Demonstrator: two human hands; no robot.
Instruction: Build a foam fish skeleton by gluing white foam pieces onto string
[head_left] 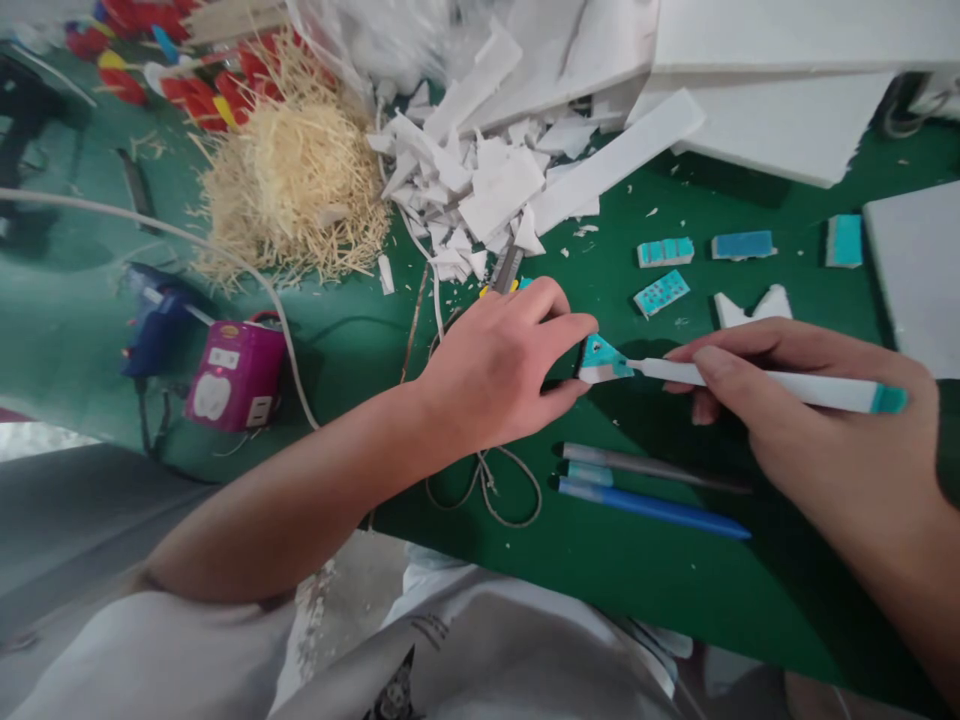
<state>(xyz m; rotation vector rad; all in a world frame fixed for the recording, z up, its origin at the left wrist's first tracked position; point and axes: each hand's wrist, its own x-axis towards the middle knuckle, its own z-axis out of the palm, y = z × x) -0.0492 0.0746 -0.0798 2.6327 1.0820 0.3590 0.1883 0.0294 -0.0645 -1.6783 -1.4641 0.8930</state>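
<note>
My left hand (499, 365) pinches a small triangular foam piece (602, 360), coloured teal on top, just above the green table (600, 560). My right hand (795, 420) grips a white marker with a teal end (772, 385); its tip touches the foam piece. Several small teal-coloured foam blocks (665, 251) lie on the table beyond my hands, and an uncoloured white cut-out (752, 306) sits near them.
A pile of white foam scraps (480, 190) and a heap of thin wooden sticks (296, 180) lie at the back. A blue pen (652, 506) and a grey pen (645, 466) lie near the front edge. A magenta power adapter (236, 375), cables, a utility knife (506, 268).
</note>
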